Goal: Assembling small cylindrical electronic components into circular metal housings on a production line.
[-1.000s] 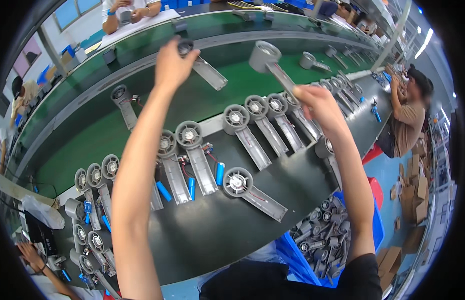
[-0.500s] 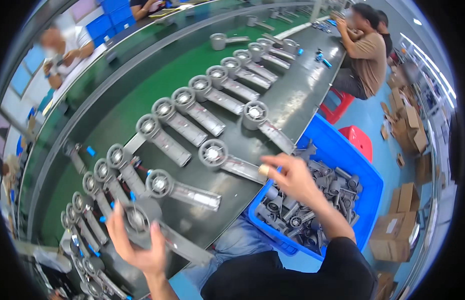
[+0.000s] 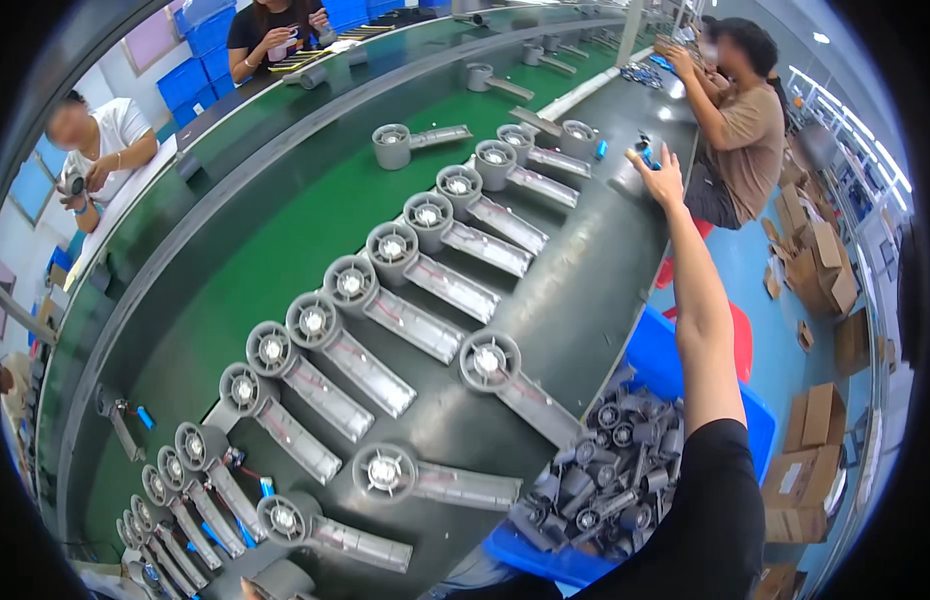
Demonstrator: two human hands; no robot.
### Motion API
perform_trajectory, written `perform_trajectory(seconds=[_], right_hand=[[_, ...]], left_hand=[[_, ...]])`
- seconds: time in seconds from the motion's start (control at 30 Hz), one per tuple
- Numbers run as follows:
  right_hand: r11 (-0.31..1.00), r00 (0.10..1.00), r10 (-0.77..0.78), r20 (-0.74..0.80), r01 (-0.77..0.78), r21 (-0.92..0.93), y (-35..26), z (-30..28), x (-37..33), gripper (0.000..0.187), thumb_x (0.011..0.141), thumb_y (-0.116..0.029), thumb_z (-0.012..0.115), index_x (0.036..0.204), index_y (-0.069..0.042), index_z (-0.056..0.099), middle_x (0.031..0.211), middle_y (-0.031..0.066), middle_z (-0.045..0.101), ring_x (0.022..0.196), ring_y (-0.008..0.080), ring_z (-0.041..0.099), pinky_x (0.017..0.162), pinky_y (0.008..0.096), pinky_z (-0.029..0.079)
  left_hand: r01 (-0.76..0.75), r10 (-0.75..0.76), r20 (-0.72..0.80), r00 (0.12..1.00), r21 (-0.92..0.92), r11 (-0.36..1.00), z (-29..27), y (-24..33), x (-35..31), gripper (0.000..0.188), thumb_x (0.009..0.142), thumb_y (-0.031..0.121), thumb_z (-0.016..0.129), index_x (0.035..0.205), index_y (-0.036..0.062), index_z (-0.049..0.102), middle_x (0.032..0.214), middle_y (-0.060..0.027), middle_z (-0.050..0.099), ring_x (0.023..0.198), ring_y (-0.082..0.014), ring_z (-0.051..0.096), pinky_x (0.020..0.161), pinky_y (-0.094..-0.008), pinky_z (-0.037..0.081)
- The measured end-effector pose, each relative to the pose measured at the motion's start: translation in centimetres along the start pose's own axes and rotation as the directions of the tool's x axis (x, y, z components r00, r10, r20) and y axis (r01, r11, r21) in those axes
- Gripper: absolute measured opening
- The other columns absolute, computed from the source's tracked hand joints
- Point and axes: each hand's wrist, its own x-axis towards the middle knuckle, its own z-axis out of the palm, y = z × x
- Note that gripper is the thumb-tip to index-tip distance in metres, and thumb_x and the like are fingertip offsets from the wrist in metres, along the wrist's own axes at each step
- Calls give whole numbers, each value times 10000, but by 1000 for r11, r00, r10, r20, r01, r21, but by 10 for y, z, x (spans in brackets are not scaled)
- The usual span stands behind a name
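Note:
My right hand [image 3: 662, 180] reaches far along the bench with fingers apart around a small blue cylinder with wires [image 3: 647, 154]; a pale cover sits on one fingertip. A blurred grey part lies beside that hand. At the lower edge only a fingertip of my left hand [image 3: 249, 588] shows, against a grey fan housing [image 3: 285, 578] that is mostly cut off by the frame; the rest of that hand is hidden. Nearby lie two more housings, each a round spoked head with an open trough-like handle: one fan housing [image 3: 283, 520] and another fan housing [image 3: 385, 472].
Several fan housings [image 3: 350, 283] stand in a slanting row along the green conveyor [image 3: 285, 215]. A blue bin [image 3: 760, 425] of small grey parts is at my right. A co-worker [image 3: 745, 120] sits farther along the bench; others work across the belt. Cardboard boxes [image 3: 803, 470] stand on the floor.
My right hand has moved from above the bin's edge to the far part of the bench. My left hand and its housing have dropped almost out of view. The view has shifted.

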Motion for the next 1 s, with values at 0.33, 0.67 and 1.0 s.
perform_trajectory(seconds=[0.33,0.67,1.0], right_hand=[[913,923,-377,82,356,197,-53,25,20,478,851,-582,658,1134,-215,773,1371,200,589,1284,330,552,1079,404,417],[886,916,-392,82,352,302,-65,-27,-103,409,849,-346,689,1117,-42,742,1293,205,620,1221,351,583,1043,401,445],[818,823,-529,206,429,383,-123,-133,-324,335,890,-256,700,1142,-36,717,1349,175,575,1240,349,569,1029,400,451]], left_hand=[[163,-160,75,984,-32,986,10,24,-2,633,1009,321,551,1493,-47,375,1515,-254,401,1393,-366,399,1161,-476,291],[-59,61,178,982,-17,998,7,2,4,645,941,223,676,1455,-66,415,1425,-239,488,1290,-329,499,1086,-422,386],[-71,116,194,974,-222,972,12,-9,4,663,771,-27,698,1395,-53,474,1344,-199,507,1253,-328,503,1092,-395,358]])
